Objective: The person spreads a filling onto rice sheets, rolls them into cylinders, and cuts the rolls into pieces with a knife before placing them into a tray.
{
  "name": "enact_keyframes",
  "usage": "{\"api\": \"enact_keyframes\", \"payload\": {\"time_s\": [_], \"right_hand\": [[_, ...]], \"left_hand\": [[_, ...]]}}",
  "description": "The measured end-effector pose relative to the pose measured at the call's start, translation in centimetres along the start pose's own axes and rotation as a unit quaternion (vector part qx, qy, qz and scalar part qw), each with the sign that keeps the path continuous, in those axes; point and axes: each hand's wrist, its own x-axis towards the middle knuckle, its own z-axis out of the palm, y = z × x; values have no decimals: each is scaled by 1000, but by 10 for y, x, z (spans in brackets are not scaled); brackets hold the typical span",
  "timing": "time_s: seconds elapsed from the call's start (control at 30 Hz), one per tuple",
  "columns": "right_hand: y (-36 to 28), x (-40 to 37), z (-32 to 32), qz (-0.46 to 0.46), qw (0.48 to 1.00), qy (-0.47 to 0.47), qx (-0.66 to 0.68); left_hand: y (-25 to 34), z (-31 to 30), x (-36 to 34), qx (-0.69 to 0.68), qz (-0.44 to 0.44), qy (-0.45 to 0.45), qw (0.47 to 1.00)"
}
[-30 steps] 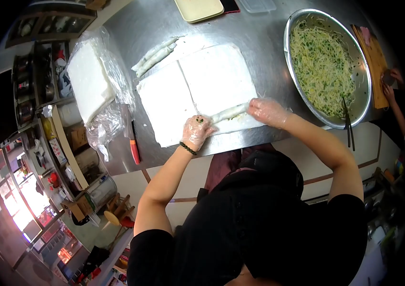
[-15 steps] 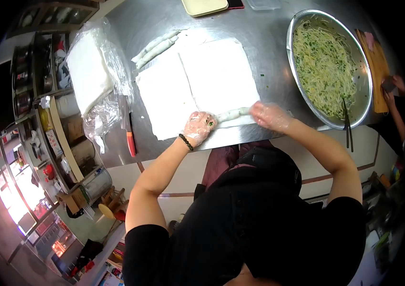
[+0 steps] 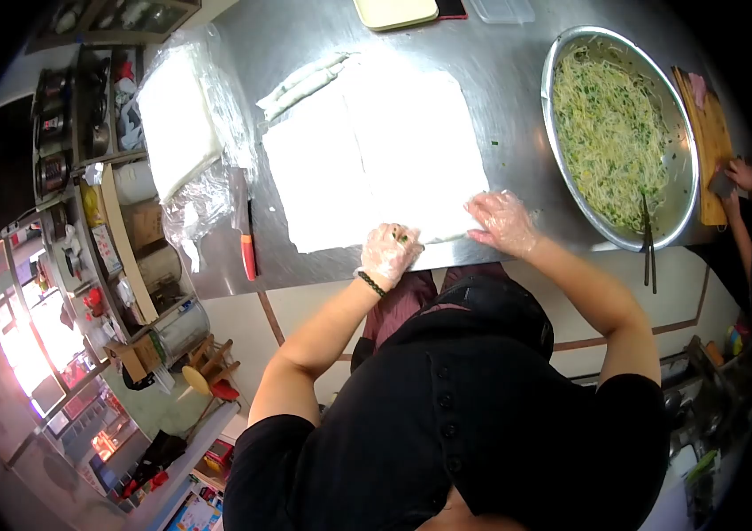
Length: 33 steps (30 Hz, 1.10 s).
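Note:
My left hand (image 3: 391, 253), in a clear glove with green bits on it, is curled at the front edge of the white sheets (image 3: 420, 150). What its fingers hold is hidden. To its right, my right hand (image 3: 504, 223), also gloved, has its fingers apart by the right front corner of the sheets. Between the hands, a narrow strip of pale roll (image 3: 445, 239) shows low at the sheet edge. Two finished pale rolls (image 3: 305, 85) lie behind the sheets on the left. A large metal bowl (image 3: 550, 115) holds shredded filling (image 3: 610, 133), with chopsticks (image 3: 648, 239) over its rim.
A knife (image 3: 246, 234) with a red handle lies left of the sheets, beside a plastic-wrapped white stack (image 3: 177, 128). A yellow tray (image 3: 396, 11) and a clear lid (image 3: 501, 9) are at the back. Another person's hands (image 3: 737, 181) are by a wooden board (image 3: 703, 133) at the right.
The view has shifted slightly. My left hand is now lower and nearer the table edge. My right hand has come off the roll with fingers spread, and less of the roll shows.

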Motion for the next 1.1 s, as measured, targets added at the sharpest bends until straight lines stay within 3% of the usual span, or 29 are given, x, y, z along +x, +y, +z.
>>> {"api": "enact_keyframes", "payload": {"time_s": [0.03,0.1,0.17,0.23,0.27,0.3,0.37,0.4,0.43,0.5,0.53,0.6,0.67,0.7,0.77,0.83,0.9,0.97,1.0,1.03,1.07,1.1], "right_hand": [[5,-7,9,-3,1000,6,-2],[10,-14,26,-99,995,9,-11],[-3,-6,21,-101,995,-14,22],[-6,31,23,-72,996,-6,54],[-3,61,27,-17,999,-22,29],[0,95,30,40,998,-39,4],[15,179,34,101,993,-36,52],[25,217,38,36,999,20,32],[28,253,39,36,999,15,-2],[43,310,50,26,998,52,-13],[47,334,46,71,997,7,-16],[64,367,45,55,998,9,-24],[79,378,45,42,998,10,-35],[86,376,48,49,996,-37,-65],[96,360,36,66,989,-82,-101],[92,318,-1,118,984,136,-15],[82,254,-65,207,951,224,52],[110,171,-105,370,889,263,55],[125,130,-121,385,881,273,40],[139,87,-138,475,852,213,-43],[142,49,-152,561,805,149,-122],[133,24,-156,583,797,73,-140]], "left_hand": [[-4,5,2,7,58,68,996],[-9,9,7,-55,127,88,986],[-13,0,8,-148,125,79,978],[-35,-15,24,-116,75,80,987],[-58,-22,37,-129,33,72,988],[-76,-47,59,-146,10,138,980],[-134,-68,96,-100,-60,186,976],[-172,-71,110,-67,-69,177,979],[-185,-94,122,-46,-122,141,981],[-230,-104,146,18,-144,172,974],[-246,-115,160,-3,-157,175,972],[-268,-131,182,-28,-164,179,970],[-280,-146,201,-56,-203,-22,977],[-303,-138,208,-130,-181,-144,964],[-310,-145,213,-175,-183,-111,961],[-329,-131,210,-172,-136,-53,974],[-321,-140,203,-134,-172,-133,967],[-313,-148,196,-82,-206,-169,960],[-328,-136,189,-70,-218,-155,961],[-335,-134,189,-148,-250,-218,932],[-371,-109,189,-150,-246,-230,929],[-380,-102,185,-266,-312,-209,888]]}}
